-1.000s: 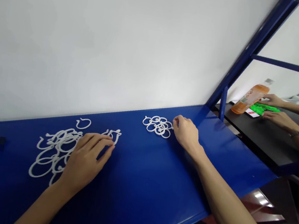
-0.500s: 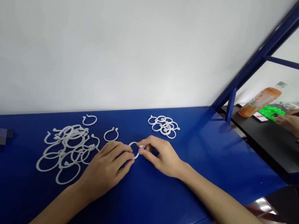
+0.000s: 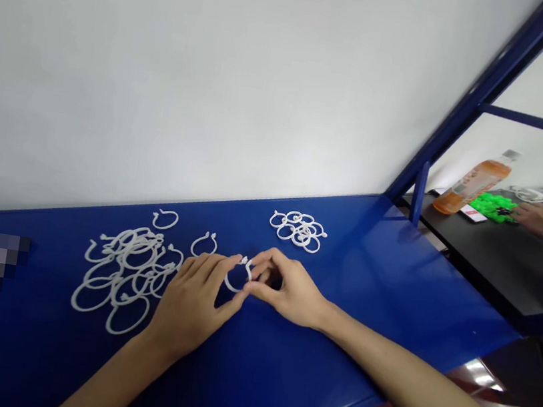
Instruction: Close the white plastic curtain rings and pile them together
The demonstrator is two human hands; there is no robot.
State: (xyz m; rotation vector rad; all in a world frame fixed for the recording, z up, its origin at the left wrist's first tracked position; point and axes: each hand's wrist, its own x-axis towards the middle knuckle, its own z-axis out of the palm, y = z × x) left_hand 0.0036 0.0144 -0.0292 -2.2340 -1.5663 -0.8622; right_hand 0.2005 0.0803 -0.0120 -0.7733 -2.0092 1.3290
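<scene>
A white plastic ring (image 3: 229,286), like a shower curtain ring, is held between my two hands just above the blue tabletop (image 3: 247,375). Its knobbed ends point up and away from me, close together. My left hand (image 3: 194,300) pinches the ring's left side between thumb and fingers. On the opposite side, my right hand (image 3: 292,291) grips it with thumb and fingertips. Left of my left hand lies a tangled heap of similar rings (image 3: 138,237), with gaps at their ends. Two single rings lie apart from it, one a split ring (image 3: 193,250) just behind my left hand.
A smaller cluster of white rings (image 3: 301,238) lies beyond my right hand. A white wall (image 3: 268,82) backs the table, and a blue metal frame (image 3: 419,190) rises at right. Beyond it, a co-worker's hand (image 3: 542,221) is at green pieces (image 3: 496,207) near an orange drink bottle (image 3: 476,185).
The ring has turned in my fingers: its joining ends, formerly at the right by my right fingertips, now face up and away. The co-worker's hands have shifted slightly right.
</scene>
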